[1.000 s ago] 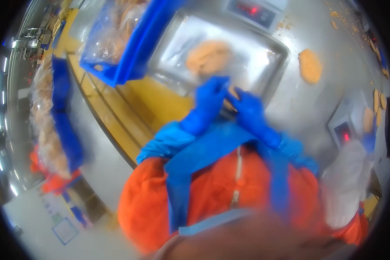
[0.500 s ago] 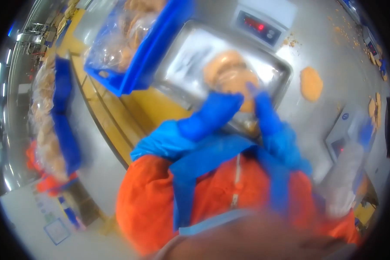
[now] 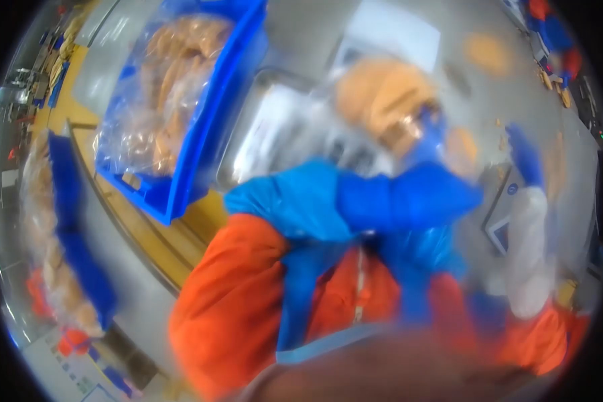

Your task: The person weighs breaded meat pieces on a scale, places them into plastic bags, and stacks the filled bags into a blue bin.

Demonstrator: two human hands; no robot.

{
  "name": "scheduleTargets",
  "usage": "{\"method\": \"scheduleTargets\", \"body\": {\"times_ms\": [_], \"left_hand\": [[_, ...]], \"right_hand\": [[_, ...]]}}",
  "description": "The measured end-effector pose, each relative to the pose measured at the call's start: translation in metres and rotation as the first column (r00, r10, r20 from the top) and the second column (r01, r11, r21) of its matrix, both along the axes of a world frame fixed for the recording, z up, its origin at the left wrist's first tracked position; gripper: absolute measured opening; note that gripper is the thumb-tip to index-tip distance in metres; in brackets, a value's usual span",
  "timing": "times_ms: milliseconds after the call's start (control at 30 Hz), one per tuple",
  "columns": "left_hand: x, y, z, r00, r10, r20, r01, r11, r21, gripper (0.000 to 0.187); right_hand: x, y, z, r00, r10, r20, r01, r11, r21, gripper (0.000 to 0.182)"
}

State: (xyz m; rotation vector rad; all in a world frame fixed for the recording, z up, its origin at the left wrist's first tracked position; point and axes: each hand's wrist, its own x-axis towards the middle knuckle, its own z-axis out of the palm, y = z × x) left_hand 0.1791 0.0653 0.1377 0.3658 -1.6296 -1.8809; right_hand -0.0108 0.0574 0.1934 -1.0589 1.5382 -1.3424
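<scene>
My right hand (image 3: 427, 137), in a blue glove, is partly hidden behind my left forearm. Its fingers close on the near edge of a stack of orange-tan breaded patties (image 3: 382, 94), tilted up above the metal tray; shiny spots near the fingers look like clear plastic. Crossing in front, my left hand (image 3: 415, 197) points right in its blue glove; blur hides how its fingers are set. Just above its fingertips is a single patty (image 3: 463, 151) on the metal table.
A blue crate (image 3: 187, 181) of bagged patties stands left of the metal tray (image 3: 231, 161). Behind the stack is a white scale (image 3: 398, 33). A blurred tan piece (image 3: 487, 53) shows right of it. At right, another person's blue-gloved hand (image 3: 526, 154) is near a second scale (image 3: 499, 214).
The stack has moved up and right, off the tray's middle toward the scale. My left hand has swung right, across my right forearm. A blurred tan piece now shows beside the scale. The view has shifted.
</scene>
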Motion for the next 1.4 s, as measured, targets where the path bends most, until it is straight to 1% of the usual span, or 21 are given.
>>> {"method": "scheduleTargets", "body": {"times_ms": [33, 100, 167, 300, 400, 433, 467, 500, 567, 600, 667, 733, 767, 833, 933, 967, 1033, 1133, 1233, 1333, 1400], "left_hand": [[-0.005, -0.018, 0.019, 0.998, -0.010, -0.061, 0.013, 0.998, 0.060, 0.011], [-0.021, -0.079, 0.030, 0.995, -0.037, -0.098, -0.008, 0.908, -0.419, 0.014], [-0.034, -0.116, 0.039, 0.922, 0.286, 0.260, 0.055, 0.569, -0.821, 0.043], [-0.022, -0.142, 0.010, 0.836, 0.515, -0.190, -0.367, 0.268, -0.891, 0.050], [0.003, -0.160, 0.001, 0.473, 0.824, -0.310, -0.530, -0.015, -0.848, 0.042], [0.007, -0.166, -0.007, 0.642, 0.765, 0.048, -0.506, 0.471, -0.722, 0.040], [0.005, -0.172, -0.019, 0.733, 0.654, 0.190, -0.454, 0.677, -0.578, 0.039], [0.003, -0.178, -0.029, 0.789, 0.529, 0.314, -0.396, 0.827, -0.399, 0.038], [-0.020, -0.193, -0.046, 0.876, 0.467, -0.122, -0.475, 0.787, -0.395, 0.035], [-0.013, -0.202, -0.029, 0.864, 0.485, -0.137, -0.496, 0.770, -0.401, 0.035], [0.016, -0.215, 0.023, 0.963, 0.166, 0.213, -0.138, 0.980, -0.140, 0.030], [0.072, -0.250, 0.042, 0.993, 0.000, -0.121, -0.006, 0.999, -0.053, 0.023], [0.108, -0.279, 0.049, 0.983, 0.037, -0.181, -0.053, 0.995, -0.089, 0.027], [0.207, -0.352, 0.039, 0.966, 0.166, -0.198, -0.210, 0.952, -0.224, 0.036], [0.379, -0.481, -0.027, 0.940, 0.282, -0.190, -0.339, 0.746, -0.573, 0.052], [0.383, -0.495, -0.052, 0.779, 0.624, -0.062, -0.538, 0.613, -0.579, 0.053], [0.390, -0.506, -0.103, 0.111, 0.976, 0.187, -0.728, 0.208, -0.653, 0.054], [0.389, -0.524, -0.129, -0.378, 0.867, 0.325, -0.679, -0.021, -0.734, 0.054], [0.394, -0.526, -0.127, -0.364, 0.866, 0.344, -0.647, 0.031, -0.762, 0.051], [0.411, -0.522, -0.117, -0.263, 0.906, 0.333, -0.623, 0.104, -0.776, 0.049], [0.421, -0.520, -0.115, -0.246, 0.914, 0.323, -0.606, 0.115, -0.787, 0.048]], "right_hand": [[-0.002, -0.023, 0.006, 1.000, 0.015, 0.011, -0.015, 1.000, -0.022, 0.031], [-0.002, -0.070, 0.000, 0.999, 0.047, 0.027, -0.046, 0.998, -0.040, 0.031], [0.006, -0.114, -0.031, 0.992, 0.096, 0.085, -0.096, 0.995, 0.001, 0.031], [0.004, -0.109, -0.052, 0.999, 0.011, 0.052, -0.013, 0.999, 0.029, 0.030], [-0.020, -0.053, -0.065, 0.815, -0.488, -0.313, 0.421, 0.869, -0.259, 0.030], [-0.007, -0.041, -0.055, 0.474, -0.682, -0.557, 0.503, 0.729, -0.465, 0.041], [-0.013, -0.057, -0.070, 0.473, -0.730, -0.492, 0.459, 0.682, -0.570, 0.045], [-0.019, -0.067, -0.080, 0.674, -0.631, -0.384, 0.462, 0.766, -0.447, 0.048], [0.002, -0.089, -0.065, 0.953, -0.284, 0.102, 0.281, 0.959, 0.044, 0.053], [-0.041, -0.121, -0.114, 0.900, -0.022, 0.435, 0.009, 0.999, 0.032, 0.041], [-0.027, -0.161, -0.101, 0.925, -0.011, 0.380, -0.008, 0.999, 0.049, 0.034], [0.009, -0.180, -0.062, 0.967, 0.002, 0.253, -0.003, 1.000, 0.003, 0.016], [0.018, -0.194, -0.044, 0.969, 0.013, 0.247, -0.012, 1.000, -0.005, 0.016], [0.034, -0.223, -0.019, 0.651, 0.501, 0.570, -0.356, 0.865, -0.353, 0.017], [0.141, -0.238, 0.037, 0.784, 0.351, 0.512, -0.207, 0.925, -0.318, 0.020], [0.155, -0.243, 0.050, 0.784, 0.367, 0.501, -0.228, 0.921, -0.317, 0.020], [0.184, -0.254, 0.062, 0.554, 0.572, 0.604, -0.388, 0.820, -0.421, 0.017], [0.218, -0.284, 0.071, 0.212, 0.789, 0.577, -0.600, 0.571, -0.561, 0.019], [0.237, -0.321, 0.057, 0.607, 0.792, 0.067, -0.644, 0.540, -0.542, 0.026], [0.271, -0.352, 0.036, 0.595, 0.799, 0.091, -0.602, 0.518, -0.607, 0.014], [0.295, -0.361, 0.014, 0.618, 0.639, 0.457, -0.428, 0.762, -0.486, 0.014]]}}
